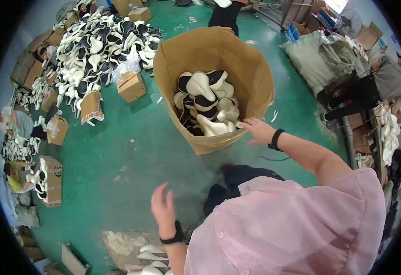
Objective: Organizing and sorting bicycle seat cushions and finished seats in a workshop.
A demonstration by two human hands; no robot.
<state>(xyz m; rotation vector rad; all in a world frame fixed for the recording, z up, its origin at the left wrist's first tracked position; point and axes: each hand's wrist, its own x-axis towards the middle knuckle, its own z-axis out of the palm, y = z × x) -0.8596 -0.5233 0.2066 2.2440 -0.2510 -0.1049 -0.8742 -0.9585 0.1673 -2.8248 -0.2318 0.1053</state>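
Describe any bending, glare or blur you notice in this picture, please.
Head view: black corners, scene bowing toward the rim; head view: washed-out white patch, upper right; head view: left hand slightly soft, saddles in the large cardboard box crisper.

Saddles [200,85] in ctn [196,43], pile [96,46] to L, sacks [308,62] R

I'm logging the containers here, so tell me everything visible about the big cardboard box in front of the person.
The cardboard box is brown, large and open-topped, with plain, creased walls and a slightly uneven, many-sided rim that looks worn at the right. It appears to stand upright on the green floor, ahead of the person. Inside lies a jumbled pile of cream and black bicycle saddles, below the rim. The right hand is at its near right edge; whether they touch is unclear.
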